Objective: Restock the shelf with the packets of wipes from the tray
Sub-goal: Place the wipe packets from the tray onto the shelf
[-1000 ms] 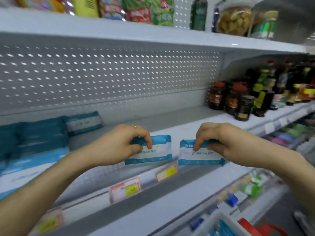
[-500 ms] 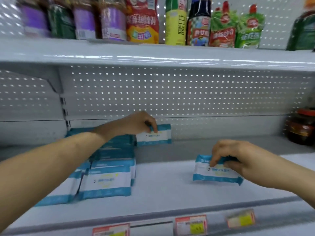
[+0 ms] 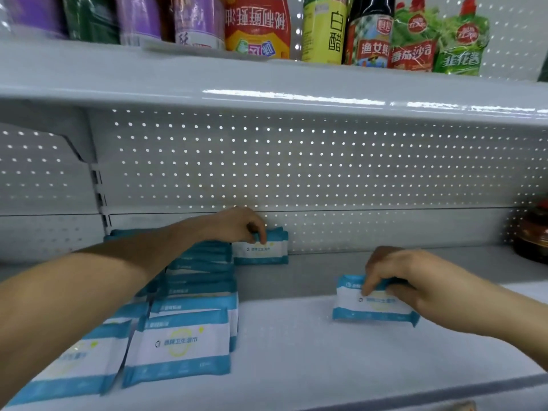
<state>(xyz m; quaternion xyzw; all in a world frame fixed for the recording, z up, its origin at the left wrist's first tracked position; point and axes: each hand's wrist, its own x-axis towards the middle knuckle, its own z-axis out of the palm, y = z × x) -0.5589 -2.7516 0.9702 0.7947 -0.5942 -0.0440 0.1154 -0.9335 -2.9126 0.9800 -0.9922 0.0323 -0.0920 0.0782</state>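
left hand (image 3: 235,226) fingers pinching rear packet (image 3: 264,254) top edge, right hand (image 3: 415,284) fingers gripping front packet (image 3: 372,310), bare shelf (image 3: 296,336) between

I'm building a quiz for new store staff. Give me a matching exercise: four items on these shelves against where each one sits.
Items:
1 left-held packet
2 right-held packet
3 yellow bottle
4 dark jar

Places:
A on the upper shelf
B at the back, by the perforated panel
C far right end of the lower shelf
D mid-depth on the lower shelf

Pairs: 1-B, 2-D, 3-A, 4-C
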